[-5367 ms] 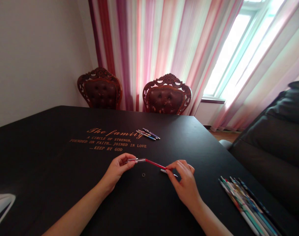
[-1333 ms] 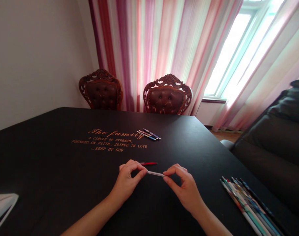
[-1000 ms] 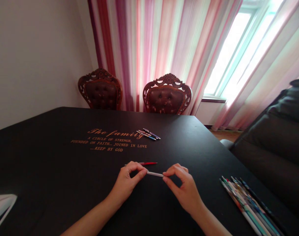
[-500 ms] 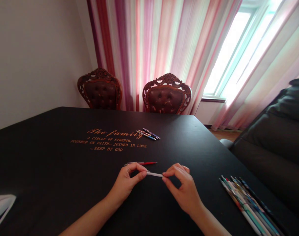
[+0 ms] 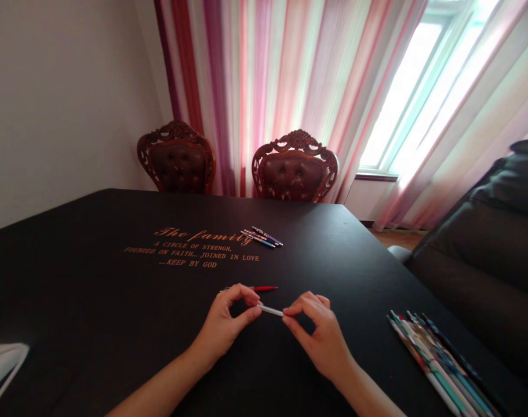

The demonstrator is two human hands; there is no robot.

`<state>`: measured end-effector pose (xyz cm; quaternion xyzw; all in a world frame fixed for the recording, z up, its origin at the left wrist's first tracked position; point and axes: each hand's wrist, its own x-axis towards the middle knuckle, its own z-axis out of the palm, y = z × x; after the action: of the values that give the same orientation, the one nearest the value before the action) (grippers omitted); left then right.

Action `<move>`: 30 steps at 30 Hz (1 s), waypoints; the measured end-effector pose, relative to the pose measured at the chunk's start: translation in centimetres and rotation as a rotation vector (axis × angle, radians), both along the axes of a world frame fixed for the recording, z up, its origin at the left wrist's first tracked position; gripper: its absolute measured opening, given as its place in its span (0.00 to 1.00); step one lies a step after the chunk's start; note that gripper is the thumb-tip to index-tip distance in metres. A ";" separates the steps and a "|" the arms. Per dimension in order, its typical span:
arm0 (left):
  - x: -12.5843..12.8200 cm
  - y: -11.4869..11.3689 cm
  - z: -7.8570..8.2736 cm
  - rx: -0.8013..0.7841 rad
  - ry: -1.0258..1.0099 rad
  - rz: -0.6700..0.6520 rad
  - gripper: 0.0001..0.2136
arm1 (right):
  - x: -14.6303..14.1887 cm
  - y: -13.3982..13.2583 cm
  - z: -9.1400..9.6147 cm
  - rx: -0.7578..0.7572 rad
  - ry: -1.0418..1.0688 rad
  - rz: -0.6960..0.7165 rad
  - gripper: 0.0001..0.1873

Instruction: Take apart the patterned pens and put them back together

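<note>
Pinching a slim white pen barrel (image 5: pixel 271 311) between your two hands, you hold it right in front of you, its right end angled a little nearer to you. Your left hand (image 5: pixel 222 321) has thumb and forefinger clamped on one end and hides its tip; your right hand (image 5: pixel 320 327) grips the other end the same way, its remaining fingers curled in. Only the middle stretch of the barrel shows between the two pinches (whether it touches the surface below, I can't tell).

Just beyond your left knuckles lies a red pen (image 5: pixel 264 288), its point toward the right and its rear part partly covered by your hand. Under it all is the black table (image 5: pixel 72 278), with gold lettering (image 5: pixel 192 248) that starts "The family". A small bunch of pens (image 5: pixel 262 237) rests over the end of that top line, well apart from your hands. Out past your right forearm, a longer row of pens (image 5: pixel 441 362) lies slanted and close together, in white, green, blue and darker tones. At your far left a white object (image 5: pixel 3 356) pokes in (too cut off to name).

Beyond the table's far edge you face two carved wooden chairs (image 5: pixel 295 168), striped curtains (image 5: pixel 290 69), a bright window (image 5: pixel 398 98) and, to your right, a black leather seat (image 5: pixel 485 249).
</note>
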<state>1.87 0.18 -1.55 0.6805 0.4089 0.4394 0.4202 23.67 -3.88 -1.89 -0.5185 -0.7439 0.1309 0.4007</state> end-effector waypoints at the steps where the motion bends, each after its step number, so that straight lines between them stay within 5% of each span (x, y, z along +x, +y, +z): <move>1: 0.0 -0.1 0.1 0.023 0.053 0.014 0.04 | -0.1 0.0 0.0 -0.007 -0.001 0.009 0.04; 10: 0.9 -1.3 0.4 0.098 0.286 -0.017 0.03 | -1.2 -0.3 -0.1 -0.043 0.026 0.100 0.04; 22: 1.2 -1.4 0.4 0.042 0.278 -0.066 0.09 | -1.7 -0.6 0.0 0.023 -0.050 0.202 0.04; 30: -0.5 -0.2 0.1 0.249 0.424 0.056 0.07 | -0.4 0.1 -0.4 0.065 -0.080 0.046 0.02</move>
<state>1.41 -0.05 -1.47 0.7924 0.4493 0.3455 0.2257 23.29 -3.74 -2.24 -0.4930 -0.7748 0.0949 0.3842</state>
